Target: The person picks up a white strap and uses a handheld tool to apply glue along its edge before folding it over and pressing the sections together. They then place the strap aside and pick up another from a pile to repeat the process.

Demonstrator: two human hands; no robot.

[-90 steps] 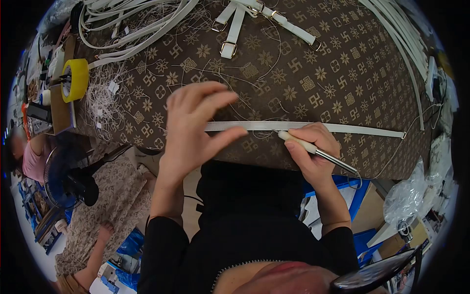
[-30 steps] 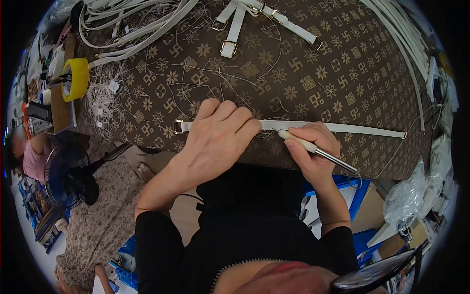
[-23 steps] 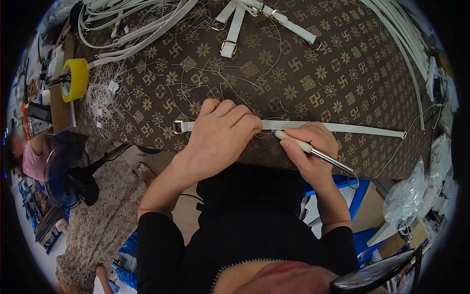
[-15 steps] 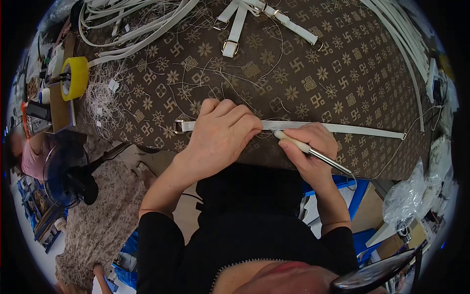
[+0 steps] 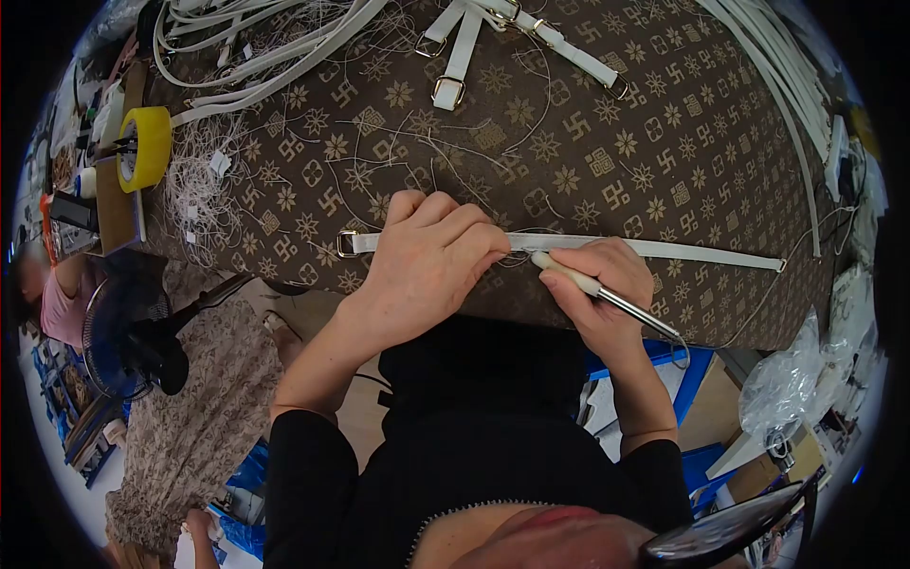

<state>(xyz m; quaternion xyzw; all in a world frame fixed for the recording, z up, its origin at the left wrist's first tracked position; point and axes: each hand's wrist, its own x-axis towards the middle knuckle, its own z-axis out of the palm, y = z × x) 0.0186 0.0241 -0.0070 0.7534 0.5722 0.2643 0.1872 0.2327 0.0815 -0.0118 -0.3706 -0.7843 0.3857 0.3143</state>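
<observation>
A long white strap [image 5: 701,253] with a small metal buckle at its left end lies along the near edge of a brown patterned table cover [image 5: 588,142]. My left hand [image 5: 427,266] is curled over the strap's left part and pins it down. My right hand [image 5: 602,289] grips a slim pen-like tool [image 5: 607,296] with a pale handle and a metal shaft. The tool's pale end touches the strap right next to my left fingers.
More white straps with buckles [image 5: 455,57] lie at the far side, a bundle of white strips [image 5: 787,76] at the right. Loose threads litter the cover. A yellow tape roll [image 5: 142,147] sits at the left edge. Another person [image 5: 57,294] and a fan [image 5: 123,332] are at lower left.
Three seconds ago my left hand was raised and spread above the strap; it has since come down and closed over it. The right hand with the tool has barely moved.
</observation>
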